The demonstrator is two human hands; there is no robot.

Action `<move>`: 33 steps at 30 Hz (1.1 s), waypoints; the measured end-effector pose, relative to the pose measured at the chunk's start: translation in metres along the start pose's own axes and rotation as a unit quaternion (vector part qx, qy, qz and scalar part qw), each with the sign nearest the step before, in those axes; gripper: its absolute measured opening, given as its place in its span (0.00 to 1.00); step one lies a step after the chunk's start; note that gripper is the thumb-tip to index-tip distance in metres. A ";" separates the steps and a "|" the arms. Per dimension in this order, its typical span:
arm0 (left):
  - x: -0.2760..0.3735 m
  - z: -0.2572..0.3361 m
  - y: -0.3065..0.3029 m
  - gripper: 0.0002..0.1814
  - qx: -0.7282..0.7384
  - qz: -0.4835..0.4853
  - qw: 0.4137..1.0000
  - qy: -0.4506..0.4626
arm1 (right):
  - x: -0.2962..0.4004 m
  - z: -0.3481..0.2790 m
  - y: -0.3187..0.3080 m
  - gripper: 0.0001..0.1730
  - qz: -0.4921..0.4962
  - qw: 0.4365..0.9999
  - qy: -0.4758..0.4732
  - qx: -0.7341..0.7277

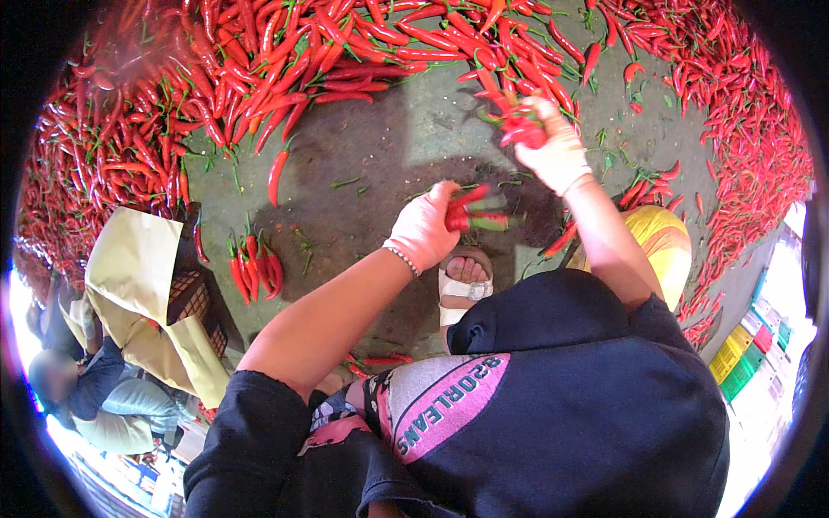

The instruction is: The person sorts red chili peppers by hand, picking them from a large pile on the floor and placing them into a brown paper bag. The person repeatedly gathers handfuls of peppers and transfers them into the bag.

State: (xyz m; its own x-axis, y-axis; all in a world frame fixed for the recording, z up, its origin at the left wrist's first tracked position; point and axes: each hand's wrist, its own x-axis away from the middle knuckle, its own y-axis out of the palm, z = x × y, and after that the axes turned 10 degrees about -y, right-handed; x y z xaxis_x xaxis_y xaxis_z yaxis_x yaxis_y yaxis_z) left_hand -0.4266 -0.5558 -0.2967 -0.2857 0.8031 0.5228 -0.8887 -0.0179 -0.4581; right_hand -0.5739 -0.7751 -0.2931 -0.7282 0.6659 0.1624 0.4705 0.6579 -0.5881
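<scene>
My left hand [424,226], in what looks like a thin pale glove with a beaded bracelet at the wrist, grips a small bunch of red chilli peppers [458,215]. Their green stem ends point right and are blurred. Farther forward and to the right, my right hand [556,152], also pale-gloved, is closed around more red chillies [522,129], partly hidden by its fingers. This second bunch is close to the near edge of a large heap of red chillies [278,58]. Below my left hand, a sandalled foot [465,275] rests on the dark floor [363,136].
A paper-lined crate [197,304] stands at left, beside a small group of chillies [254,267]. Another chilli heap [745,123] spreads along the right. Loose stems [344,182] litter the floor. A person [116,401] sits at lower left; coloured crates [741,369] stand far right.
</scene>
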 end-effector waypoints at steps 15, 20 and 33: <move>0.003 -0.019 -0.031 0.13 0.493 0.038 0.836 -0.238 | 0.007 0.012 0.015 0.37 0.076 0.978 0.082 0.177; 0.027 -0.013 -0.083 0.13 0.500 0.015 0.842 -0.202 | 0.036 0.037 0.031 0.28 0.133 0.910 0.103 -0.379; 0.174 0.023 -0.311 0.14 0.421 0.163 0.890 0.071 | -0.014 -0.393 0.117 0.17 -0.171 0.888 -0.055 -0.424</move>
State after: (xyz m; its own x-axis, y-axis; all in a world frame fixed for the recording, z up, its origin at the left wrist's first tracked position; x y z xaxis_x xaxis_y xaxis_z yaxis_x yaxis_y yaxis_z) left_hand -0.2079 -0.4245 -0.0467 -0.5817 0.7404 0.3368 -0.7384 -0.6544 0.1631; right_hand -0.3130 -0.5691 -0.0529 -0.9227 0.3689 0.1117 0.3853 0.8741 0.2959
